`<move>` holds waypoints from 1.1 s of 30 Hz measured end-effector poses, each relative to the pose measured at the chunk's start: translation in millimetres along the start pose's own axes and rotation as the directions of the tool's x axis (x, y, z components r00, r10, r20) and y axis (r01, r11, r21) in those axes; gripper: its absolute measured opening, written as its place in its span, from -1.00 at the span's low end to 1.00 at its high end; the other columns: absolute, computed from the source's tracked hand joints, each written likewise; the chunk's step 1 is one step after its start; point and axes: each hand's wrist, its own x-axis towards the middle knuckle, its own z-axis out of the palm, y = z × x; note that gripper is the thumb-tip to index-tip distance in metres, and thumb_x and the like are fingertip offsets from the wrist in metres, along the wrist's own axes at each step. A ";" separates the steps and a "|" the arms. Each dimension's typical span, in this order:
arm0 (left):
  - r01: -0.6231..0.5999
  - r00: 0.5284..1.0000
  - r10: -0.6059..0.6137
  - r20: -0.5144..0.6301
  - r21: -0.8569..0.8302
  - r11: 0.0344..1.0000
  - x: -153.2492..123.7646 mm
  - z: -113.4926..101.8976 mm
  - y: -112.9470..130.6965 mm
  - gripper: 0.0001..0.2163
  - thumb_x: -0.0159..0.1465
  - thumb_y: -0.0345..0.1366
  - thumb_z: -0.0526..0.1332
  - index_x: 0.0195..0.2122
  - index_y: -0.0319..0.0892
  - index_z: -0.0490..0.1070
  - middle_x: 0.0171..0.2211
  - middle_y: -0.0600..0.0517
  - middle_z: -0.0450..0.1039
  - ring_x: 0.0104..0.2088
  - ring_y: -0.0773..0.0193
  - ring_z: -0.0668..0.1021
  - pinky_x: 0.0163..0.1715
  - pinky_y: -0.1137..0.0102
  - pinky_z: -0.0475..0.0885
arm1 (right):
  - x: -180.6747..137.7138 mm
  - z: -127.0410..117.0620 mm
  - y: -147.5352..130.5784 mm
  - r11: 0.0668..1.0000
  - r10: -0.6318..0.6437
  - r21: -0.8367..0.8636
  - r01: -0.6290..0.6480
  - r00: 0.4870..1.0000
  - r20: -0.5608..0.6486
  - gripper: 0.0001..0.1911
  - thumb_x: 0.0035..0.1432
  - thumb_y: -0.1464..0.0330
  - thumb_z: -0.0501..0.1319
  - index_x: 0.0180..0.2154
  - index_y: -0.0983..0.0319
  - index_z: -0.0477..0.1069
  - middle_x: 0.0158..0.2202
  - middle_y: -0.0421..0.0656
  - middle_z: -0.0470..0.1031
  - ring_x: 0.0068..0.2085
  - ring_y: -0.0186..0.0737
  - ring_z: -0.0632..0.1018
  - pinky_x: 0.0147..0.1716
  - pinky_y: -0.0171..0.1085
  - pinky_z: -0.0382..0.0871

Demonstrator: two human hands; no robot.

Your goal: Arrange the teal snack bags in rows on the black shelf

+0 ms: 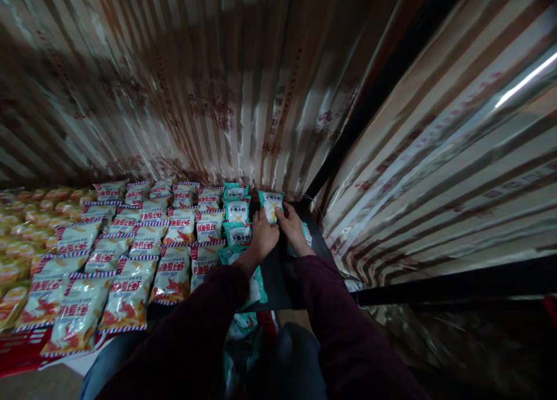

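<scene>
A teal and white snack bag [272, 201] stands near the back of the dark shelf [278, 278], its printed front facing me. My left hand [263, 235] is closed on its lower left edge, fingers bent. From the right, my right hand [290, 226] grips its lower right side, with the thumb on the front. Directly left of my hands runs a column of the same teal bags [237, 211], partly covered by my left forearm. Another teal bag [306, 235] shows partly behind my right hand.
Rows of white and red snack bags [179, 226] fill the shelf to the left, with yellow packets [21, 237] at the far left. A red basket [26, 350] sits below. Striped, shiny sheeting [235, 98] hangs behind. A dark post [343, 147] rises at the corner.
</scene>
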 end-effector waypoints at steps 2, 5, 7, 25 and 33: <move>0.014 1.000 -0.015 0.026 0.025 1.000 3.0 1.0 -0.8 -0.40 0.14 -0.47 0.10 0.25 -0.48 0.09 0.28 -0.35 0.10 0.33 0.01 0.11 0.31 0.25 0.01 | 5.6 2.4 -0.9 1.000 0.011 -0.027 -0.011 1.000 0.006 -0.46 0.07 0.13 0.21 0.06 0.21 0.37 -0.07 -0.06 0.56 -0.04 -0.07 0.53 0.00 -0.09 0.36; 0.033 0.998 -0.035 0.050 0.040 0.999 8.2 1.7 -1.5 -0.40 0.14 -0.47 0.09 0.24 -0.47 0.10 0.29 -0.35 0.08 0.34 0.01 0.09 0.31 0.23 0.01 | 13.2 7.5 -3.4 0.996 0.022 -0.090 -0.021 1.000 0.007 -0.47 0.08 0.15 0.19 0.06 0.22 0.37 0.01 -0.03 0.51 0.03 -0.05 0.50 0.05 -0.08 0.31; 0.049 0.998 -0.051 0.043 0.038 0.998 12.0 1.9 -1.6 -0.42 0.13 -0.47 0.10 0.23 -0.42 0.14 0.28 -0.33 0.10 0.33 0.01 0.10 0.30 0.21 0.00 | 17.5 11.8 -5.0 0.994 0.024 -0.110 -0.023 1.000 0.004 -0.48 0.09 0.16 0.17 0.07 0.21 0.36 0.04 -0.03 0.48 0.06 -0.05 0.48 0.08 -0.08 0.29; 0.089 0.996 -0.090 0.019 0.058 0.994 25.6 8.9 -10.1 -0.43 0.12 -0.45 0.12 0.21 -0.33 0.19 0.32 -0.28 0.03 0.34 -0.04 0.08 0.30 0.16 0.01 | 34.3 36.2 -2.4 0.992 -0.060 -0.111 0.064 0.997 0.041 -0.51 0.15 0.25 0.12 0.12 0.21 0.31 0.11 -0.05 0.43 0.13 -0.12 0.44 0.13 -0.10 0.26; 0.031 0.999 -0.031 0.010 -0.011 0.999 28.2 7.5 -8.2 -0.42 0.10 -0.50 0.08 0.21 -0.30 0.21 0.26 -0.23 0.18 0.34 -0.04 0.07 0.32 0.15 -0.04 | 35.7 42.9 -4.5 0.988 -0.054 -0.142 0.062 0.997 0.058 -0.53 0.16 0.19 0.13 0.08 0.19 0.35 0.05 -0.04 0.48 0.07 -0.07 0.48 0.11 -0.06 0.29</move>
